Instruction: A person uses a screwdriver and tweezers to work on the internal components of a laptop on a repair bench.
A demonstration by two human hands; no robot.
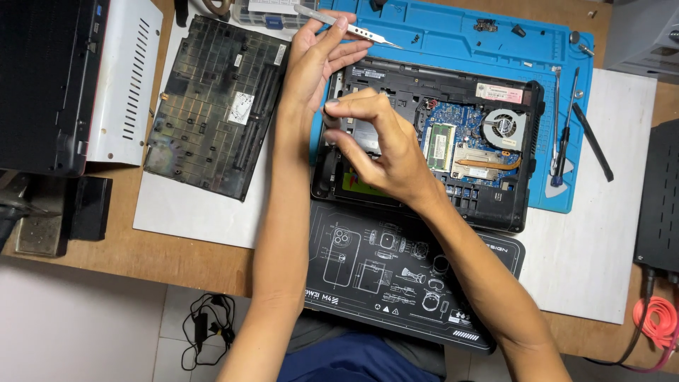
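Head view: left hand [316, 58] grips tweezers [348, 27]; right hand [378, 138] pinches fingers together over opened laptop [453, 152].

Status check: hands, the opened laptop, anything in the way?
Left hand holds tweezers. Right hand pinched over the opened laptop, contents of grip hidden. Removed bottom cover lies left, apart.

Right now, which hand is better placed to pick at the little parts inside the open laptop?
Probably the left hand: it holds the metal tweezers, though up above the opened laptop. The right hand is already over the laptop's inside, but its pinched fingertips carry no tool I can see.
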